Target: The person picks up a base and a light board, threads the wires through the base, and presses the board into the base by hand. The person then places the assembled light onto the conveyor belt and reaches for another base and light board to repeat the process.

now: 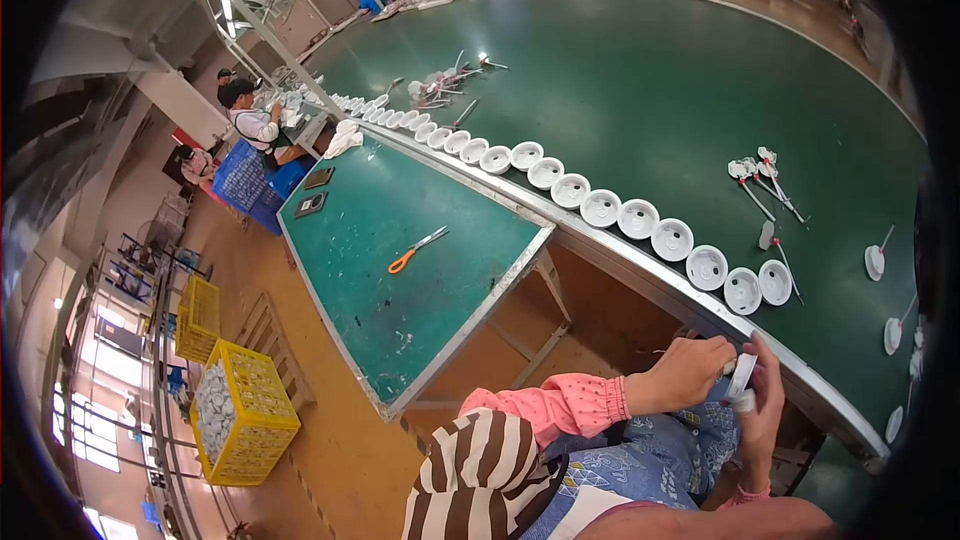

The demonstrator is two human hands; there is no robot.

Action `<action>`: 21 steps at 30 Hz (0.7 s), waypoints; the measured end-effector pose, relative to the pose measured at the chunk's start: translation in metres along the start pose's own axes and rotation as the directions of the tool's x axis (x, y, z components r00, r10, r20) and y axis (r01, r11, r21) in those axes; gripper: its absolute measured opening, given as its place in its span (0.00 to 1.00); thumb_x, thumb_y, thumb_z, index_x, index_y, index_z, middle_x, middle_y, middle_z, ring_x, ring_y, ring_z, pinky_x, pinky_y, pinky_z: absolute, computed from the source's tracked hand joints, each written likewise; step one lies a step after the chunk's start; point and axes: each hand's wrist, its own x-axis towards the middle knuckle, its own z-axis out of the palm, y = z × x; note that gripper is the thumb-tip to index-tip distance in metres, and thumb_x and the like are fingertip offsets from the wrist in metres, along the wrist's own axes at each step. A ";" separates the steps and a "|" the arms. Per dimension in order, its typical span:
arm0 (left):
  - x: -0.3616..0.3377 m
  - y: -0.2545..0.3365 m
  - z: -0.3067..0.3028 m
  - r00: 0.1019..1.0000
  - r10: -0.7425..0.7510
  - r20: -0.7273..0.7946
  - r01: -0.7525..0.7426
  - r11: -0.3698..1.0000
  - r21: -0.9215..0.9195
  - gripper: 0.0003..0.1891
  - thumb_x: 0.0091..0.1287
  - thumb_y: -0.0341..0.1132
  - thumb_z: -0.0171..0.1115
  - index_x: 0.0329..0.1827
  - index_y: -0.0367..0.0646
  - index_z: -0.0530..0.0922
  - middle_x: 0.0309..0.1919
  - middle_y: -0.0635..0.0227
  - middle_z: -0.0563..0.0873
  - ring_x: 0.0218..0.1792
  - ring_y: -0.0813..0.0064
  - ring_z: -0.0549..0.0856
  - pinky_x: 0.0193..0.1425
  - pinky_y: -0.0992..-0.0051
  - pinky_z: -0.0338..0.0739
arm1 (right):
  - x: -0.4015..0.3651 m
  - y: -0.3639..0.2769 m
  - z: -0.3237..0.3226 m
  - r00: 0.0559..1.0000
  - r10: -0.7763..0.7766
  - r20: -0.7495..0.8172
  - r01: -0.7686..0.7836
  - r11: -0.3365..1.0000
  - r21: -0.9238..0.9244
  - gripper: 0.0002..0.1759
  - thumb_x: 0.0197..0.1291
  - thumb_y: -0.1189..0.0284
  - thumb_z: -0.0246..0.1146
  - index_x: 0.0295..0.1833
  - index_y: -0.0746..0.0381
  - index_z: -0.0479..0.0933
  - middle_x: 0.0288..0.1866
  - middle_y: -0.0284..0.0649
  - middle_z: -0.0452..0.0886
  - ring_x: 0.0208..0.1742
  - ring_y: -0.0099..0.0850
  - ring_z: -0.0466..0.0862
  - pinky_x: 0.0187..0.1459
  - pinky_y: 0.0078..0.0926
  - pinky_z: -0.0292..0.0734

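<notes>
Holding a white round part (pixel 741 376) between them, the left hand (pixel 685 370) and the right hand (pixel 766 405) are working just off the near edge of the large green tabletop (pixel 620 80), close to its right end. The left hand is pinching the part from one side while the right hand is curling its fingers round the other, so both are being kept clamped on it. Along the near edge, white cups (pixel 601 208) are lying in a row, hollow sides facing up, the last ones sitting just beyond the hands. Farther in, rods with white ends (pixel 741 169) are lying in a loose cluster toward the right edge. On the smaller green tabletop (pixel 430 315), orange-handled scissors (pixel 418 249) are lying near the middle, two dark flat objects (pixel 311 204) are resting by the left edge, and a white cloth (pixel 343 140) is sitting at the far corner. Beyond that corner, a co-worker (pixel 255 128) is wearing a dark cap.
</notes>
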 end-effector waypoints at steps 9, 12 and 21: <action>-0.003 -0.032 -0.015 0.993 0.036 0.117 -0.026 0.996 -0.081 0.07 0.61 0.27 0.62 0.42 0.43 0.82 0.37 0.58 0.84 0.40 0.49 0.87 0.43 0.59 0.81 | 0.009 -0.002 0.006 0.953 0.280 0.114 -0.288 0.956 0.058 0.25 0.54 0.71 0.71 0.59 0.66 0.77 0.50 0.33 0.81 0.46 0.21 0.80 0.49 0.23 0.79; -0.001 -0.033 -0.024 0.992 0.039 0.122 -0.032 0.998 -0.063 0.09 0.61 0.24 0.60 0.44 0.42 0.82 0.38 0.56 0.85 0.41 0.48 0.87 0.44 0.57 0.82 | 0.011 0.005 0.011 0.985 0.137 0.107 -0.146 0.986 0.084 0.25 0.54 0.73 0.72 0.58 0.66 0.78 0.53 0.34 0.81 0.55 0.24 0.81 0.60 0.26 0.77; 0.019 0.012 -0.040 0.983 0.003 0.184 -0.019 0.996 0.084 0.12 0.63 0.22 0.63 0.49 0.41 0.83 0.33 0.60 0.83 0.31 0.54 0.85 0.33 0.62 0.79 | -0.004 0.009 -0.024 0.995 0.055 0.084 -0.073 0.972 0.225 0.37 0.56 0.75 0.77 0.71 0.62 0.72 0.65 0.38 0.77 0.64 0.31 0.82 0.63 0.33 0.82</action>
